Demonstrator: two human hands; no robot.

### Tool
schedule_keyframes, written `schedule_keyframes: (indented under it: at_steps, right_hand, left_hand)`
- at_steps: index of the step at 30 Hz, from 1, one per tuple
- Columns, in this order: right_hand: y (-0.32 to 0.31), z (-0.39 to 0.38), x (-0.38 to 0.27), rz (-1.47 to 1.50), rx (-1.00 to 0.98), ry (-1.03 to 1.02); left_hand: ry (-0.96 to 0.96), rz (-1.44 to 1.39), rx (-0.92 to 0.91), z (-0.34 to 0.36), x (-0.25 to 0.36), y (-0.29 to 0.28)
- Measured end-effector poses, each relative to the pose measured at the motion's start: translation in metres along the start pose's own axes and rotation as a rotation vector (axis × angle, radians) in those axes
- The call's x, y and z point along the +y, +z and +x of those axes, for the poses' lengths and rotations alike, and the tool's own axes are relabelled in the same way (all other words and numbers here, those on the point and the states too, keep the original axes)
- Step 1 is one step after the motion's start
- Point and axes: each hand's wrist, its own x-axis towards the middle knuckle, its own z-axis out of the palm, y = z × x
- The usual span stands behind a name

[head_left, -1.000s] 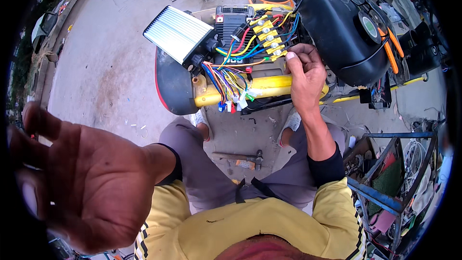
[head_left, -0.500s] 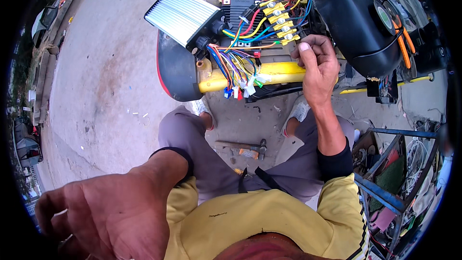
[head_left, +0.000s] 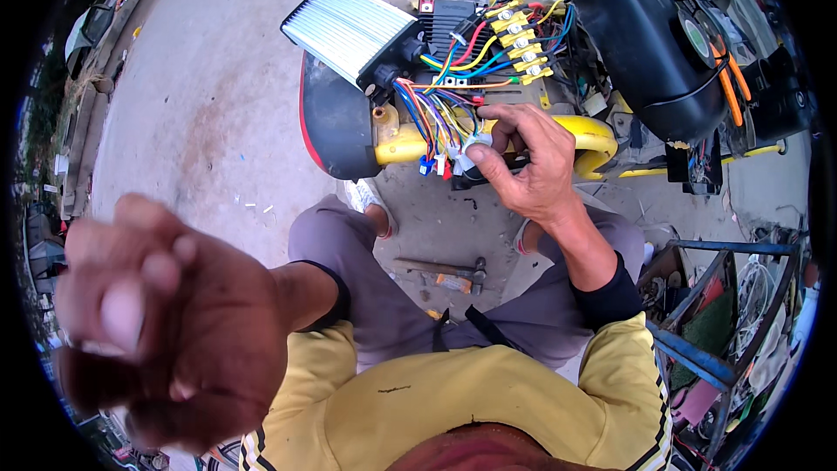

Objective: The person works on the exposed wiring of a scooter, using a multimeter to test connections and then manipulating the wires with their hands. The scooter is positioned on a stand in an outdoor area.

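My right hand [head_left: 540,166] is at the bundle of coloured wires [head_left: 438,113], thumb and index finger apart beside the white plug connectors [head_left: 462,160]. Its grip is open, with nothing visibly pinched. The wires come out of a silver finned controller box [head_left: 353,30]. Thicker wires from the box run to a yellow terminal block [head_left: 521,42] with several screws. Close to the camera at lower left, my left hand [head_left: 187,323] is raised and blurred. Its fingers curl loosely, with nothing visible in them.
Under the controller are a black finned unit [head_left: 445,22] and a yellow tube frame [head_left: 588,133]. A black seat [head_left: 641,30] with orange-handled pliers [head_left: 731,78] on it lies to the right. A hammer [head_left: 462,270] is on the ground between my feet. A blue metal rack [head_left: 697,358] holds clutter.
My right hand has moved left and down from beside the terminal block to the plug connectors, its fingers spreading. My left hand has lifted and turned, its fingers curling. The view has shifted slightly.
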Motion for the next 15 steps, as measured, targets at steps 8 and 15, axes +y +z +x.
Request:
schedule_keyframes:
  at_steps: [8, 15]
  right_hand:
    - [0.002, 0.005, 0.004, -0.023, -0.034, 0.060]
    - [0.005, -0.003, 0.012, 0.221, 0.018, 0.277]
  left_hand:
    - [-0.578, 0.425, -0.646, -0.011, -0.087, 0.044]
    - [-0.684, 0.565, -0.874, -0.018, -0.097, 0.044]
